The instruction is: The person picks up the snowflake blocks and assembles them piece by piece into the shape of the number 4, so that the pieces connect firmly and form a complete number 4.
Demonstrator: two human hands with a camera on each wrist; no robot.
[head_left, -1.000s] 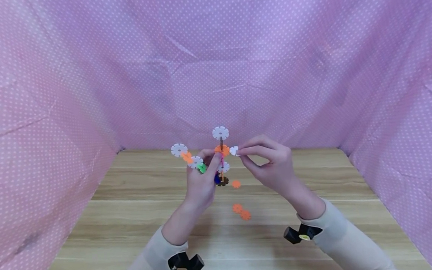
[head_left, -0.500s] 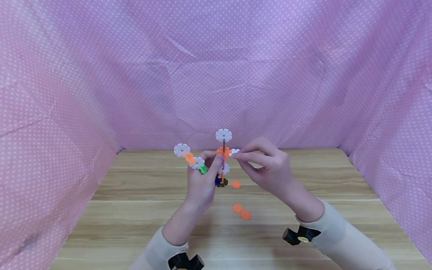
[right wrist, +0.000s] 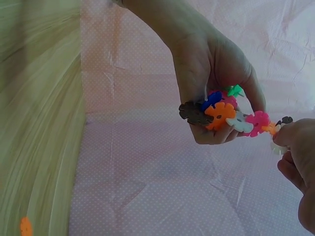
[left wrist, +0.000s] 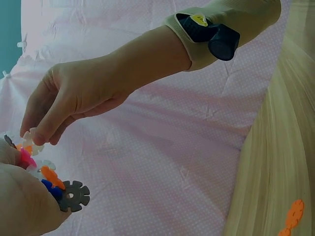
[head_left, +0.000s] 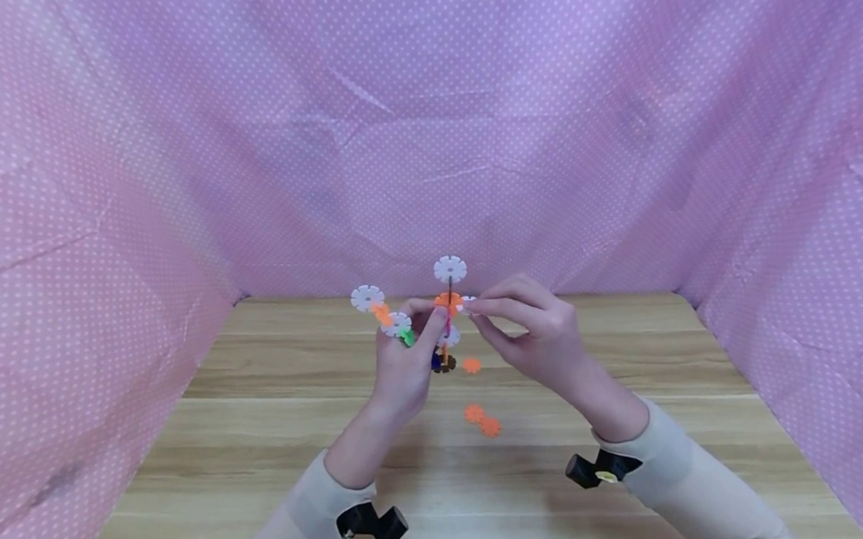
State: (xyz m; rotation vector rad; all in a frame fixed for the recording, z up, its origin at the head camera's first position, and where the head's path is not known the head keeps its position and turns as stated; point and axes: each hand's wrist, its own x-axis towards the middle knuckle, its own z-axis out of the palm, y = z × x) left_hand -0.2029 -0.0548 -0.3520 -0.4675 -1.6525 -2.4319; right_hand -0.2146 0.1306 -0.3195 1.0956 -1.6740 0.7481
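Observation:
My left hand (head_left: 403,372) grips a chain of interlocking notched plastic discs, held up over the table. Along it in the right wrist view run a brown disc (right wrist: 193,114), an orange disc (right wrist: 220,117), a white disc (right wrist: 239,122) and a pink disc (right wrist: 259,124), with a blue disc (right wrist: 211,100) behind. A side branch with a green disc (head_left: 406,337) and white discs (head_left: 367,298) sticks out to the left. Between thumb and fingertips, my right hand (head_left: 544,324) pinches a small white disc (left wrist: 31,141) right at the edge of the upper orange disc (head_left: 446,303).
On the wooden table (head_left: 264,448) below lie a single orange disc (head_left: 472,365) and, nearer me, two orange discs (head_left: 491,426) that touch or join. Pink dotted cloth (head_left: 425,178) walls the table at the back and both sides. Each sleeve carries a black wrist camera (head_left: 372,524).
My right hand has moved slightly left, bringing the white disc up to the orange disc's edge. The chain in my left hand has shifted a little to the right.

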